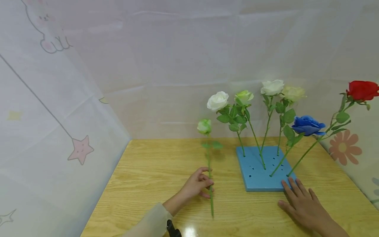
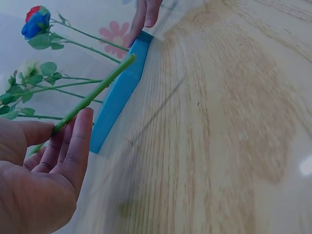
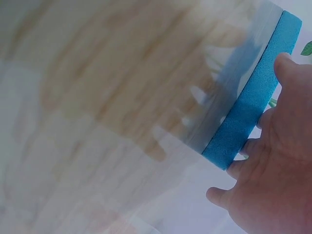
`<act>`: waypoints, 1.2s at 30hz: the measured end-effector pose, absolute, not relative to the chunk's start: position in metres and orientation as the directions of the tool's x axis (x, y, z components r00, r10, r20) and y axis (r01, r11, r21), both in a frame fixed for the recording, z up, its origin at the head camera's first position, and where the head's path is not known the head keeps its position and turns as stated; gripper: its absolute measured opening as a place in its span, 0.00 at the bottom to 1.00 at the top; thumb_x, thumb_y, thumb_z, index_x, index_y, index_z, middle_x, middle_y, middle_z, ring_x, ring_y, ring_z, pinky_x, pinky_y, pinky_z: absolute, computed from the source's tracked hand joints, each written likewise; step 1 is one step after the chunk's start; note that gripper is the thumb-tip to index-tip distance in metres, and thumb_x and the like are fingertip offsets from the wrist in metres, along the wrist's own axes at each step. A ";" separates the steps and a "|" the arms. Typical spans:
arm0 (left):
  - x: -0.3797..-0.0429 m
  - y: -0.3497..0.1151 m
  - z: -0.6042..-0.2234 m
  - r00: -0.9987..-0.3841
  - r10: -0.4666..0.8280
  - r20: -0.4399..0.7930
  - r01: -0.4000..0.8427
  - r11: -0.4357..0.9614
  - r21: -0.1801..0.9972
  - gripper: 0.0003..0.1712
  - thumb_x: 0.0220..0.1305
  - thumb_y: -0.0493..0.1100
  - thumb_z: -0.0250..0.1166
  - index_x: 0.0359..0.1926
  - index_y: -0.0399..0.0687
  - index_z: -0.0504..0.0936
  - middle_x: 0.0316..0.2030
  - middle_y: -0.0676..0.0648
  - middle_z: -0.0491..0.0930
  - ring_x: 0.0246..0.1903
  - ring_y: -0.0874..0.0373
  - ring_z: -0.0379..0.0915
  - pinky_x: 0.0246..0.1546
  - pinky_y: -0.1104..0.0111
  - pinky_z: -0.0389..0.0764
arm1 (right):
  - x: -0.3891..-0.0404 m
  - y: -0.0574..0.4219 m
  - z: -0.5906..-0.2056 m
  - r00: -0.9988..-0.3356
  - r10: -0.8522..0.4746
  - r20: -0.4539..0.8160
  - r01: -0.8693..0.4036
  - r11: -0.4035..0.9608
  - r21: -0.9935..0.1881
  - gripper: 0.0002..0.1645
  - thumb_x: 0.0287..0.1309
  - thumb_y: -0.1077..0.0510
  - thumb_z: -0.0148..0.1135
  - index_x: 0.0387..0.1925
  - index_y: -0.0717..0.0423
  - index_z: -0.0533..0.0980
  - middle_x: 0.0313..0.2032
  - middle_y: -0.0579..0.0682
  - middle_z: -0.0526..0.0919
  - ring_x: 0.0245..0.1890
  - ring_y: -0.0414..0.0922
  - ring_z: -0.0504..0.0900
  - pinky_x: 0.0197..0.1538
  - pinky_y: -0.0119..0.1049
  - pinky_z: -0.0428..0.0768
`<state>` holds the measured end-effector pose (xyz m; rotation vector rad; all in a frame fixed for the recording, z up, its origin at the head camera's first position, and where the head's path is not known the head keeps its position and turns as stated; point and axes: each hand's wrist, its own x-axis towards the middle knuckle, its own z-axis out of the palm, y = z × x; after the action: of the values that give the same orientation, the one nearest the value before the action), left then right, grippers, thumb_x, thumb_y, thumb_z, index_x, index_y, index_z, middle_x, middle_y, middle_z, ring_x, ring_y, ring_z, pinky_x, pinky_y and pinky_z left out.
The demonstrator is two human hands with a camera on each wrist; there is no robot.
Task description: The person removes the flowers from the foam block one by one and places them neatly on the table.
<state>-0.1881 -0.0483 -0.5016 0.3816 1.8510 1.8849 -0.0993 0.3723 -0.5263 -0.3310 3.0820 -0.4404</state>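
Observation:
My left hand (image 1: pixel 197 183) pinches the stem of a light green artificial rose (image 1: pixel 204 127) between thumb and fingers, left of the blue foam board (image 1: pixel 257 183). In the left wrist view the bare lower stem (image 2: pixel 100 88) sticks out past the fingertips, above the table. My right hand (image 1: pixel 306 205) lies with straight, spread fingers at the board's near right corner, fingertips on its edge. Standing in the board's holes are a white rose (image 1: pixel 217 101), a second green rose (image 1: pixel 244 97), another white rose (image 1: pixel 272 87), a pale yellow rose (image 1: pixel 293 93), a blue rose (image 1: pixel 308 125) and a red rose (image 1: pixel 362 90).
Several small holes dot the board's top between the stems. The blue and red roses lean to the right, over the right hand's side. The wooden table (image 1: pixel 148 177) ends at a pale printed cloth (image 1: pixel 177 65) behind and at both sides.

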 end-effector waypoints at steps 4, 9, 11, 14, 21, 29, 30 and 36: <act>-0.188 -0.043 -0.504 -0.843 0.522 -0.130 -0.142 0.017 0.990 0.31 0.74 0.38 0.61 0.73 0.43 0.62 0.43 0.42 0.78 0.42 0.44 0.82 0.35 0.50 0.88 | -0.099 0.373 -0.527 -0.978 -0.209 0.018 -0.205 0.938 -0.279 0.49 0.72 0.35 0.53 0.79 0.58 0.52 0.77 0.68 0.48 0.79 0.65 0.37 0.63 0.78 0.50; -0.186 -0.036 -0.507 -0.841 0.526 -0.130 -0.146 0.010 0.989 0.30 0.74 0.38 0.61 0.73 0.43 0.63 0.42 0.41 0.79 0.42 0.42 0.83 0.34 0.49 0.87 | -0.098 0.373 -0.526 -0.978 -0.207 0.014 -0.202 0.938 -0.283 0.49 0.72 0.34 0.54 0.79 0.58 0.52 0.77 0.68 0.49 0.78 0.65 0.37 0.63 0.78 0.50; -0.186 -0.033 -0.509 -0.841 0.525 -0.131 -0.153 0.003 0.988 0.30 0.74 0.37 0.61 0.72 0.43 0.63 0.42 0.41 0.80 0.41 0.42 0.83 0.34 0.48 0.87 | -0.098 0.373 -0.526 -0.978 -0.207 0.012 -0.202 0.937 -0.284 0.49 0.72 0.34 0.54 0.79 0.58 0.52 0.77 0.68 0.50 0.78 0.65 0.38 0.63 0.78 0.50; -0.184 -0.029 -0.509 -0.842 0.519 -0.148 -0.173 -0.001 0.985 0.29 0.74 0.36 0.61 0.72 0.43 0.64 0.42 0.42 0.79 0.41 0.40 0.82 0.34 0.48 0.87 | -0.097 0.372 -0.527 -0.979 -0.206 0.007 -0.199 0.936 -0.290 0.49 0.72 0.34 0.53 0.79 0.58 0.52 0.77 0.68 0.50 0.78 0.65 0.37 0.63 0.78 0.50; -0.184 -0.024 -0.512 -0.833 0.524 -0.177 -0.209 -0.002 0.978 0.29 0.74 0.36 0.61 0.72 0.43 0.64 0.41 0.42 0.78 0.41 0.41 0.82 0.33 0.52 0.88 | -0.096 0.372 -0.526 -0.979 -0.203 0.013 -0.198 0.935 -0.295 0.49 0.71 0.35 0.54 0.79 0.58 0.53 0.77 0.68 0.51 0.78 0.65 0.38 0.63 0.78 0.50; -0.186 -0.021 -0.516 -0.819 0.542 -0.188 -0.226 -0.003 0.974 0.30 0.75 0.37 0.60 0.73 0.42 0.62 0.43 0.42 0.80 0.39 0.50 0.81 0.34 0.55 0.88 | -0.097 0.371 -0.525 -0.978 -0.208 0.030 -0.208 0.936 -0.285 0.48 0.71 0.35 0.55 0.79 0.59 0.55 0.77 0.68 0.52 0.78 0.65 0.39 0.63 0.77 0.52; -0.186 -0.020 -0.516 -0.819 0.542 -0.190 -0.227 -0.001 0.974 0.30 0.75 0.37 0.60 0.73 0.42 0.62 0.43 0.42 0.80 0.38 0.50 0.81 0.34 0.54 0.88 | -0.097 0.371 -0.524 -0.978 -0.208 0.031 -0.208 0.935 -0.288 0.48 0.71 0.35 0.55 0.79 0.59 0.54 0.77 0.68 0.51 0.78 0.65 0.39 0.63 0.77 0.52; -0.186 -0.012 -0.515 -0.818 0.538 -0.203 -0.245 -0.007 0.970 0.29 0.74 0.36 0.60 0.72 0.43 0.63 0.42 0.42 0.80 0.37 0.51 0.81 0.32 0.54 0.88 | -0.097 0.370 -0.523 -0.978 -0.206 0.036 -0.207 0.935 -0.288 0.48 0.71 0.35 0.55 0.79 0.59 0.54 0.77 0.68 0.51 0.79 0.65 0.38 0.63 0.78 0.51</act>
<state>-0.1857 -0.0123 -0.5147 0.3043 1.7347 1.8786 -0.0974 0.3696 -0.5232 -0.3304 3.0950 -0.4615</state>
